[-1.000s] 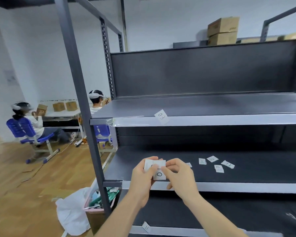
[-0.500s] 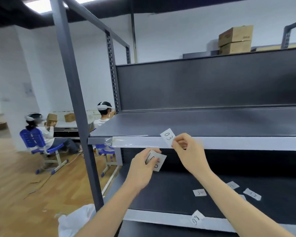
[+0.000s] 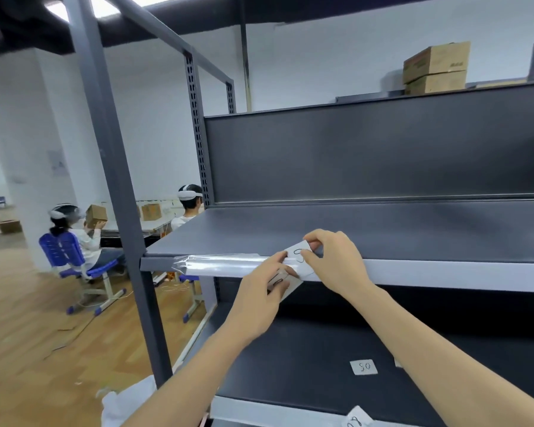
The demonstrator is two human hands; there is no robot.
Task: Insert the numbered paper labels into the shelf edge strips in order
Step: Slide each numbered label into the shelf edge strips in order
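Both hands have closed on the edge strip (image 3: 222, 265): right hand (image 3: 336, 263) pinches the tilted label (image 3: 298, 251) at its top edge, left hand (image 3: 256, 306) just beside grips spare labels (image 3: 292, 286), so a skewed push could crease the paper.

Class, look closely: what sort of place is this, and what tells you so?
Probably a storeroom or mock shop: bare metal shelving with an edge strip, cardboard boxes stacked on top, a numbered label lying on a shelf.
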